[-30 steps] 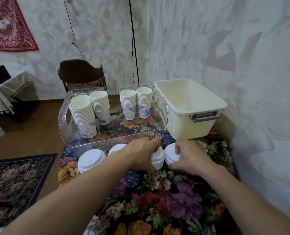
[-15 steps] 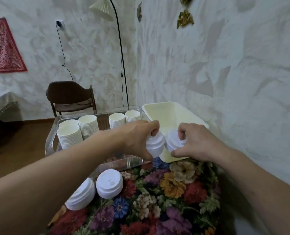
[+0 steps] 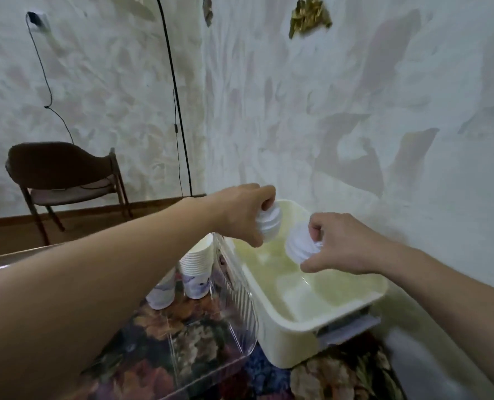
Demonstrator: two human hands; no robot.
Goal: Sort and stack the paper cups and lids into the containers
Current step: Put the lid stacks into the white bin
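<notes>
Left hand (image 3: 241,215), right hand (image 3: 336,243) grip lid stacks (image 3: 270,223) above cream bin (image 3: 294,321).

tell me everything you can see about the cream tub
The cream tub is a rectangular, glossy, plastic-looking bin with a rolled rim and a grey handle on its near end. It stands upright on the floral cloth, right of the clear tray and by the wall. It looks empty. Both hands hold stacked white lids above it without touching it.
</notes>
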